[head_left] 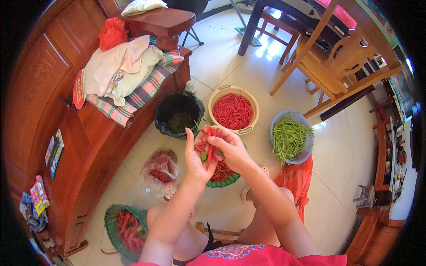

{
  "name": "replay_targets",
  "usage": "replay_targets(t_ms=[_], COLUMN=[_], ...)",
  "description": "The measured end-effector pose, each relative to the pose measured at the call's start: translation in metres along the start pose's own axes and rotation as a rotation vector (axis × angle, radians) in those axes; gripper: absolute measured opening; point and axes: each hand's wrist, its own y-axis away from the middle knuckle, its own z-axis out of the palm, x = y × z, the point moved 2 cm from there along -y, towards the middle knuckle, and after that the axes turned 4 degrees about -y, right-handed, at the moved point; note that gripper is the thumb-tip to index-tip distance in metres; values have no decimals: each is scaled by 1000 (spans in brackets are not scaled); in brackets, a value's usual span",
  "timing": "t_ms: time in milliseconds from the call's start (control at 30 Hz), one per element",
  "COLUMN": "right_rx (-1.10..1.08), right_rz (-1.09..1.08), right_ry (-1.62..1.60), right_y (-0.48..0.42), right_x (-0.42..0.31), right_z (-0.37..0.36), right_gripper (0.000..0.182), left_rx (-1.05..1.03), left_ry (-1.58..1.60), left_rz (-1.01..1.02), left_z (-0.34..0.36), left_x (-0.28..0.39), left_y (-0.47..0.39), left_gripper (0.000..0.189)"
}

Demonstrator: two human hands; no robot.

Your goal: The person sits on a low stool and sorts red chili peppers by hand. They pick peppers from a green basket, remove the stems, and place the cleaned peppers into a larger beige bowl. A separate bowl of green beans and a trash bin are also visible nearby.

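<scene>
Several red chilli peppers (209,144) with green stems lie in my cupped left hand (194,163). My right hand (232,146) meets it from the right, its thumb and fingers closed on some of the same chillies. Partly hidden under my hands, a green basket (223,183) holds more red chillies. Beyond them stands a cream plastic basin (256,114) filled with red chillies. To its left is a bin lined with a black bag (159,124), with dark green bits at the bottom.
A clear plastic bag of red chillies (160,168) sits left of my feet. At lower left, a green woven basket (113,216) of chillies leans over. A grey-blue basin (311,154) of long green beans stands right, by a red plastic bag (298,179). A wooden bench (109,139) and chair (319,79) flank the floor.
</scene>
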Motion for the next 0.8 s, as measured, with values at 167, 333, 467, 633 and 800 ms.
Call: replay_targets(t_ms=[167,333,467,633,800], right_rx=[-22,65,176,155,-22], right_rz=[-84,-520,-446,-320,-270], right_ry=[212,993,1071,1069,895], right_y=[6,8,9,14,13], right_x=[-2,0,-1,-15,-20], right_z=[2,4,-4,-8,-24], right_gripper=[21,39,48,56,70], left_rx=[20,56,176,112,143], left_ry=[-8,26,78,31,-131], left_rz=[1,-33,67,56,54], left_z=[-3,-6,-15,13,-6], left_x=[-4,-12,-22,-24,-30], left_y=[-9,-16,-29,-15,-28], left_gripper=[36,33,37,27,16])
